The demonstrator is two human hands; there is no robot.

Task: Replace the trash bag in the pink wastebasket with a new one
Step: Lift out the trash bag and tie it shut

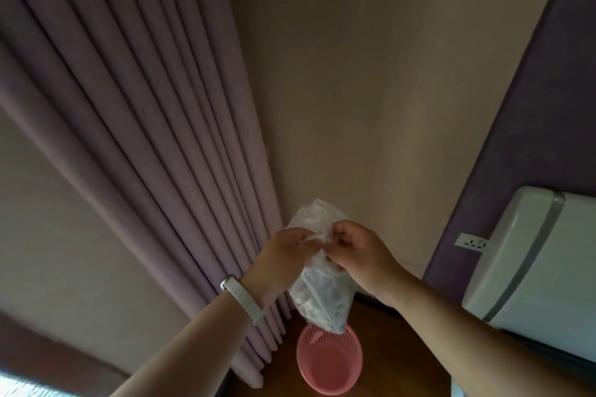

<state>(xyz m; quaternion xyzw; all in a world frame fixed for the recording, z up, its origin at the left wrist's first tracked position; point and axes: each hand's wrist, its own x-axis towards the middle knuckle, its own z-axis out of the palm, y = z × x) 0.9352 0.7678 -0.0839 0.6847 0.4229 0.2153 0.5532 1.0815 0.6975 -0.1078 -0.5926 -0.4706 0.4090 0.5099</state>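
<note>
A pink mesh wastebasket [329, 361] stands on the brown floor in the room's corner, with no liner visible inside it. Directly above it hangs a clear, crinkled plastic trash bag [319, 290], its bottom tip just over the basket's rim. My left hand [283, 255], with a white watch strap on the wrist, and my right hand [354, 251] both pinch the bag's upper part, fingertips nearly touching. A puff of bag rises above my fingers. I cannot tell what the bag holds.
Purple pleated curtains [145, 138] hang at the left, reaching the floor beside the basket. A beige wall [371, 90] is behind. At the right stands a white appliance [529, 261] against a purple wall with a socket [472, 241].
</note>
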